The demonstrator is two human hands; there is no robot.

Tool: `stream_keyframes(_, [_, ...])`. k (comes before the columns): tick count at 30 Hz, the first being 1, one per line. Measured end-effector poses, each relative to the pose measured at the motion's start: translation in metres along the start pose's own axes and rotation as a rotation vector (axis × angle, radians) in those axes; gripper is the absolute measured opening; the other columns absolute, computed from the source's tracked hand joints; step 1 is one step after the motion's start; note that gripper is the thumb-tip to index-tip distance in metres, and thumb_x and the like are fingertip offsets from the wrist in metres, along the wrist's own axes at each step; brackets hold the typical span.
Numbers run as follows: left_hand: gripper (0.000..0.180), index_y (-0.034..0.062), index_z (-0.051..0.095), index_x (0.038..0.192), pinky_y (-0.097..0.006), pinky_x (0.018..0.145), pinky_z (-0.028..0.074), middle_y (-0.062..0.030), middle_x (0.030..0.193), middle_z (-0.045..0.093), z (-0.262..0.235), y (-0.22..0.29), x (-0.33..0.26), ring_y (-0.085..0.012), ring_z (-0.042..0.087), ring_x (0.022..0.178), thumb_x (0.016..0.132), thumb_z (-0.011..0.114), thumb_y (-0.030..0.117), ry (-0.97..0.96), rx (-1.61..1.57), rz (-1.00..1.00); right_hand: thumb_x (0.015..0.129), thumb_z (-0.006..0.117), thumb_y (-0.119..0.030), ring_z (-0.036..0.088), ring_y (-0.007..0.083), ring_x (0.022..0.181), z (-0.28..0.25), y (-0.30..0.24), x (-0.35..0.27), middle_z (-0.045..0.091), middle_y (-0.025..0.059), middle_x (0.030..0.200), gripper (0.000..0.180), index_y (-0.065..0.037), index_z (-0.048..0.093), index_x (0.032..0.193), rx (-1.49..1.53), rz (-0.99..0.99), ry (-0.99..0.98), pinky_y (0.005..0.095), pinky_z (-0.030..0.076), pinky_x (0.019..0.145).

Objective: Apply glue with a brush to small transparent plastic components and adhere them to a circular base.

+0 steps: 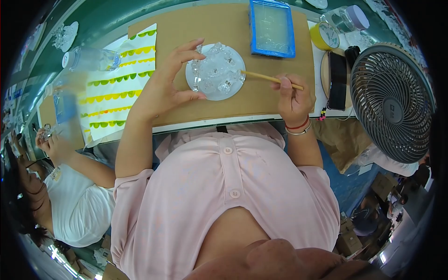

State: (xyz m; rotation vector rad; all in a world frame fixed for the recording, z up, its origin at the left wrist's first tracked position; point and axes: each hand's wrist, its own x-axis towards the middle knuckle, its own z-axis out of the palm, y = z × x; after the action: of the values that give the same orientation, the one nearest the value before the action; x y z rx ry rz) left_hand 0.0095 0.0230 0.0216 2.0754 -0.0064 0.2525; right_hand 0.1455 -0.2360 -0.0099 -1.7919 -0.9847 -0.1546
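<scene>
A round whitish disc (212, 95) lies in front of me, covered with several transparent, faceted pieces (225, 86). At the disc's left side, my left hand (172, 77) grips a long transparent piece (196, 74) by its two ends, the fingers at the far end and the thumb at the near one. My right hand (295, 95) pinches a thin wooden stick (266, 76). The stick slants left, with its tip at the disc's right edge; whether it touches a piece I cannot tell.
Brown cardboard (224, 23) covers the table. Beyond the disc lies a blue-edged block (272, 29). At right are yellow tape (325, 36), a jar (343, 19), a phone (337, 79) and a fan (392, 102). Patterned sheets (122, 79), a bottle (91, 59) and a co-worker (77, 205) are left.
</scene>
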Motion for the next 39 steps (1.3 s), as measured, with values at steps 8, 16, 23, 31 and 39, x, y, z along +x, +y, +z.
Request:
stream_keyframes(8, [0.076, 0.0120, 0.052, 0.119, -0.040, 0.107, 0.035, -0.0124, 0.141, 0.044, 0.007, 0.004, -0.004, -0.0298, 0.043, 0.129, 0.053, 0.089, 0.015, 0.068, 0.062, 0.008, 0.095, 0.053, -0.008, 0.065, 0.0145, 0.063, 0.004, 0.002, 0.003, 0.066, 0.0122, 0.080, 0.011, 0.003, 0.055, 0.094, -0.008, -0.044, 0.032, 0.0235, 0.052, 0.059])
stream_keyframes(16, [0.071, 0.0136, 0.052, 0.119, -0.040, 0.104, 0.039, -0.0111, 0.139, 0.043, 0.016, 0.006, -0.012, -0.0306, 0.042, 0.128, 0.057, 0.087, 0.017, 0.123, 0.092, -0.006, 0.095, 0.053, -0.006, 0.065, 0.0157, 0.063, -0.005, -0.014, -0.005, 0.066, 0.0134, 0.080, 0.009, 0.003, 0.054, 0.095, -0.003, -0.114, -0.093, 0.0242, 0.052, 0.058])
stream_keyframes(23, [0.079, 0.0115, 0.051, 0.120, -0.041, 0.102, 0.040, -0.0147, 0.137, 0.045, 0.031, 0.004, -0.019, -0.0318, 0.045, 0.124, 0.052, 0.090, 0.021, 0.262, 0.223, 0.042, 0.094, 0.053, -0.005, 0.065, 0.0160, 0.063, 0.001, -0.007, -0.002, 0.066, 0.0134, 0.078, 0.007, 0.002, 0.053, 0.094, -0.030, -0.075, -0.007, 0.0246, 0.052, 0.058])
stream_keyframes(31, [0.079, 0.0108, 0.049, 0.118, -0.042, 0.101, 0.039, -0.0140, 0.134, 0.044, 0.044, 0.004, -0.021, -0.0324, 0.045, 0.121, 0.053, 0.091, 0.023, 0.361, 0.242, 0.044, 0.095, 0.052, -0.006, 0.066, 0.0173, 0.062, 0.001, -0.005, -0.001, 0.066, 0.0144, 0.077, 0.008, 0.002, 0.053, 0.092, -0.026, -0.097, 0.009, 0.0255, 0.052, 0.057])
stream_keyframes(39, [0.080, 0.0100, 0.049, 0.118, -0.042, 0.097, 0.041, -0.0162, 0.129, 0.045, 0.054, 0.005, -0.022, -0.0333, 0.046, 0.118, 0.052, 0.091, 0.029, 0.466, 0.288, 0.062, 0.092, 0.054, -0.005, 0.065, 0.0205, 0.062, -0.002, -0.023, -0.010, 0.065, 0.0125, 0.071, 0.007, 0.001, 0.055, 0.090, -0.018, -0.107, -0.061, 0.0282, 0.051, 0.057])
